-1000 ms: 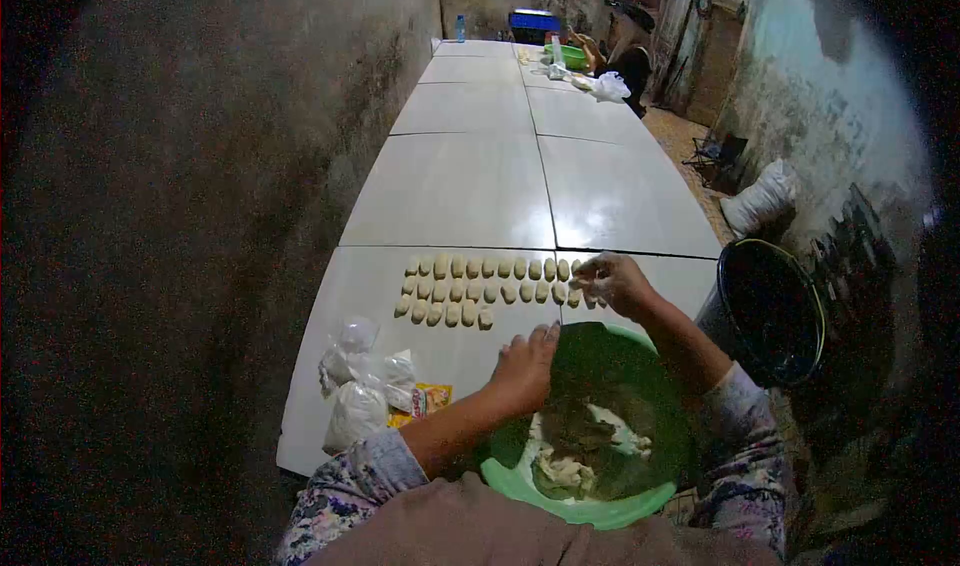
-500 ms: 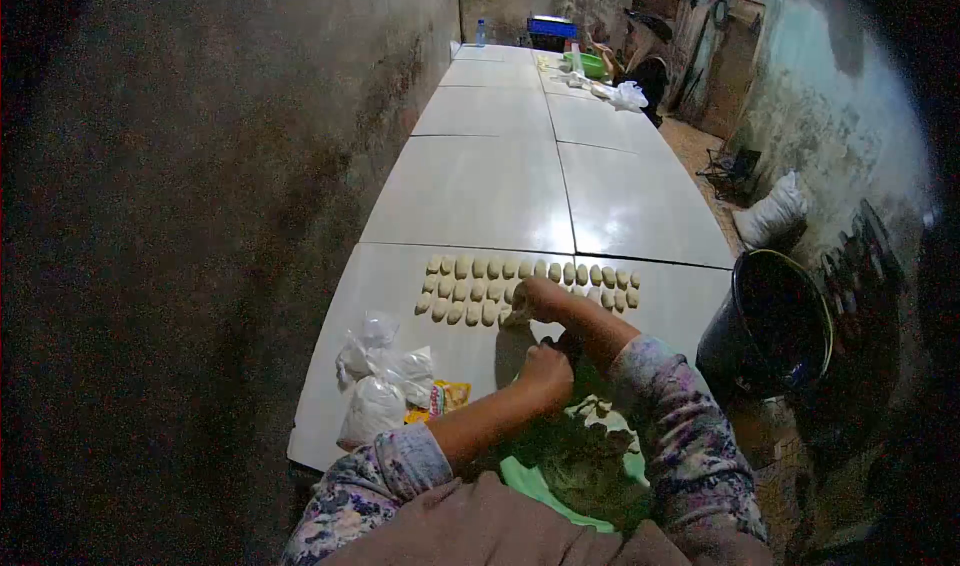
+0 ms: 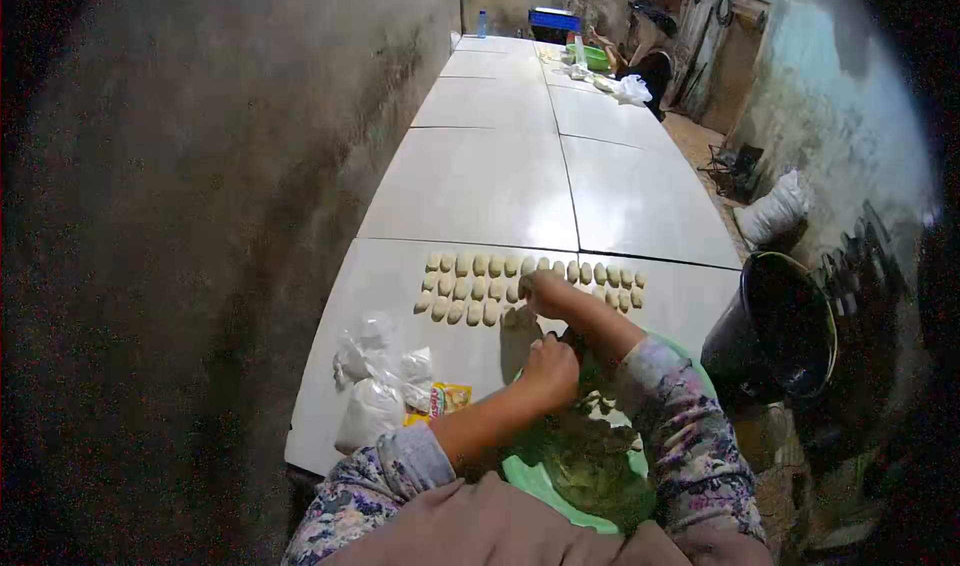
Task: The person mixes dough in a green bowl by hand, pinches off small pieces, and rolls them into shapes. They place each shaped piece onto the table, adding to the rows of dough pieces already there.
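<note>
Small oval dough pieces (image 3: 479,265) lie in three rows on the white table (image 3: 470,186). My right hand (image 3: 545,293) reaches over the front row, fingers pointing down and closed around a dough piece (image 3: 518,316) at that row's right end; the hand partly hides it. Nearer to me, my left hand (image 3: 553,368) is closed in a fist above the rim of a green basin (image 3: 535,479). What the fist holds, if anything, is hidden. Inside the basin is a mass of dough (image 3: 595,466), in shadow and partly covered by my right arm.
Tied clear bags of white powder (image 3: 372,411) and a yellow packet (image 3: 450,398) lie at the left. A black bucket (image 3: 775,326) stands off the right edge. At the far end are a person (image 3: 650,61), a green bowl (image 3: 592,58), a blue crate (image 3: 553,21) and a bottle (image 3: 482,24).
My view has shifted slightly, showing more of the basin. Both hands stay in nearly the same places, the right one still at the front row. The far person has become more visible.
</note>
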Available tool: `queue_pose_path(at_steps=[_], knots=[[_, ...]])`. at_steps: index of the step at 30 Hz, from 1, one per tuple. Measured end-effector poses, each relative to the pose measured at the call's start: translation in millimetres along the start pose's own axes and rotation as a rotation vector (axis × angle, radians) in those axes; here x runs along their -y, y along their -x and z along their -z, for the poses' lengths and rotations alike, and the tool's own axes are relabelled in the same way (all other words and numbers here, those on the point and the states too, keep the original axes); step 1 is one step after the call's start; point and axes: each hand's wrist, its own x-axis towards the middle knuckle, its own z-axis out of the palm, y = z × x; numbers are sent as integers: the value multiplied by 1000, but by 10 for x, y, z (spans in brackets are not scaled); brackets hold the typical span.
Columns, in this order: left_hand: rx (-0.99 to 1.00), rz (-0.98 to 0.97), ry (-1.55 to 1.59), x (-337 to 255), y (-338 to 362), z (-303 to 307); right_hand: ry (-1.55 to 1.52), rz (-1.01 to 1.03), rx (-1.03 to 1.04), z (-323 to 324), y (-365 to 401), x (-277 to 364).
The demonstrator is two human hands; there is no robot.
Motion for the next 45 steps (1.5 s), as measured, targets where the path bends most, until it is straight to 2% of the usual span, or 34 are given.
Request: queue_pose_path(at_steps=[3,5,7,9,11,13,15,16,18,19,21,22,23,25,26,27,29,30,31,33,34,35,36,37,39,40,42,43,45], knots=[[7,-6,-48,-18,-20,-26,-25,-114,27,80,53,102],[10,-5,-84,-26,-37,-34,3,-87,-29,143,91,160],[18,39,-17,-45,4,57,131,-126,21,93,41,106],[23,32,-62,-42,-12,16,210,-75,45,42,-11,44],[32,20,-106,-42,-25,-26,221,-80,448,5,-74,8],[100,2,-114,-58,-4,69,261,-25,434,83,-49,122],[31,1,-113,-69,41,27,122,-324,506,59,-108,103],[-41,2,-110,-69,50,9,122,-324,504,-18,-123,-17],[18,-34,-156,-28,-18,-43,255,52,351,-152,-127,-244],[80,-70,-199,-21,-35,-38,255,53,350,-197,-129,-276],[106,-49,-201,-33,-24,-20,-108,-132,301,-270,-100,-320],[130,-27,-205,-41,-19,0,260,-59,372,118,-28,127],[127,-30,-210,-33,-32,6,261,-60,367,197,33,203],[243,-96,-240,-24,-40,97,60,-211,-171,272,121,286],[497,-66,-262,-38,-118,157,-89,-299,-154,356,110,301],[492,-65,-261,-34,-101,94,-88,-333,-117,556,129,426],[-94,-30,53,36,-42,-139,-194,-478,11,878,223,582],[-1,-65,97,51,-50,-9,-9,-274,-114,873,246,458],[-5,-76,95,56,-53,47,109,-211,-171,983,316,502],[11,14,101,59,-31,89,221,-253,-89,1215,430,598],[-24,-114,4,177,-33,16,97,-376,47,1383,570,724],[-161,-149,392,297,-34,-56,-28,-494,182,1540,707,845],[-137,-87,253,316,2,16,223,-252,120,1529,849,895],[-114,-22,114,313,30,139,165,-293,150,1424,932,778],[-80,38,95,347,58,236,298,-211,314,1214,1131,658],[-50,96,70,369,63,276,295,-211,319,1058,1253,551],[-53,103,94,383,55,345,-313,-121,205,750,1478,327],[-88,99,85,408,64,325,-320,-121,204,650,1494,360],[-108,79,44,455,78,301,187,23,309,469,1421,479]])
